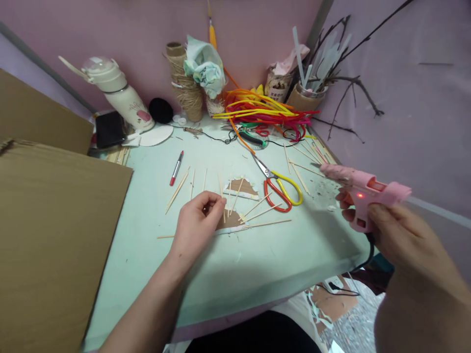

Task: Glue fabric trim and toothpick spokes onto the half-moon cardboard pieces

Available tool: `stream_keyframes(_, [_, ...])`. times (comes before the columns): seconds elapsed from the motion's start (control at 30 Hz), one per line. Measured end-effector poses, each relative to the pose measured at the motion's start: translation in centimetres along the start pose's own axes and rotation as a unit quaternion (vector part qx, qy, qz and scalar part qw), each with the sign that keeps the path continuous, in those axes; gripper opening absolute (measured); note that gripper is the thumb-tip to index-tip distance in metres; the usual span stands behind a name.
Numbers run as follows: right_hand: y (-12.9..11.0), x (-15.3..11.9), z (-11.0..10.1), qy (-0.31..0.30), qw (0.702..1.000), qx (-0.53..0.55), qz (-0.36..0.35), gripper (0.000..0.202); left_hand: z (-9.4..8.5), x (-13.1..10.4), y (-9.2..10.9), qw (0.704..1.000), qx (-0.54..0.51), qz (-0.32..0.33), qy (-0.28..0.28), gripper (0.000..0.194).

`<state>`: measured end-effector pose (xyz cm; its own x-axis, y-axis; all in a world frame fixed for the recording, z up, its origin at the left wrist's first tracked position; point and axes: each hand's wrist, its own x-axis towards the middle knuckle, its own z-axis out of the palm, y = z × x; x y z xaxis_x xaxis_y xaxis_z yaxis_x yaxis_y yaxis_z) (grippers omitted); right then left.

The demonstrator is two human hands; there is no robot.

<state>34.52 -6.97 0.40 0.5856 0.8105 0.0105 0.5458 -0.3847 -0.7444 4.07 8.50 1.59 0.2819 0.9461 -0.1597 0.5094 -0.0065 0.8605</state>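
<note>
My left hand is over a half-round cardboard piece, thumb and forefinger pinched on a thin wooden stick. Several more sticks fan out from that piece, which has a white lower edge. Part of it is hidden under my fingers. Just behind lies a second half-round cardboard piece with a pale, bumpy rim. Off to the right, my right hand grips a pink hot glue gun above the table. Its nozzle points left, and a small red light glows on its side.
Scissors with red and yellow handles lie beside the cardboard pieces. A red-capped marker is at left, near a large cardboard box. Along the back stand a white bottle, a twine spool and colourful pipe cleaners.
</note>
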Motion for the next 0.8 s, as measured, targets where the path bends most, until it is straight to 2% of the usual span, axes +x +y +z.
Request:
stream_keyframes(0.1, [-1.7,-0.9,1.1,-0.092,0.993,0.078,0.019,0.048,-0.1,-0.5,-0.7,0.998,-0.045,-0.037,-0.008,0.024])
stream_keyframes(0.17, [-3.5,-1.4,1.9,-0.166,0.985,0.055,-0.001,0.052,-0.1,-0.7,-1.1,0.997,-0.057,-0.054,-0.015,0.025])
stream_keyframes(0.23, [-5.5,-1.6,2.6,-0.211,0.977,0.028,-0.024,0.053,0.0,-0.9,-1.5,0.996,-0.061,-0.064,-0.021,0.024])
stream_keyframes(0.33, [-7.6,-1.8,3.5,-0.249,0.967,-0.013,-0.048,0.049,0.0,-1.0,-1.9,0.996,-0.055,-0.059,-0.025,0.023])
stream_keyframes(0.47, [-8.5,-1.7,4.5,-0.295,0.953,-0.040,-0.051,0.049,-0.2,-1.2,-2.3,0.998,-0.017,-0.047,-0.037,0.023])
stream_keyframes(0.8, [-9.5,-1.2,5.6,-0.317,0.944,-0.076,-0.059,0.050,-0.3,-1.3,-2.2,0.996,0.057,-0.028,-0.068,0.020])
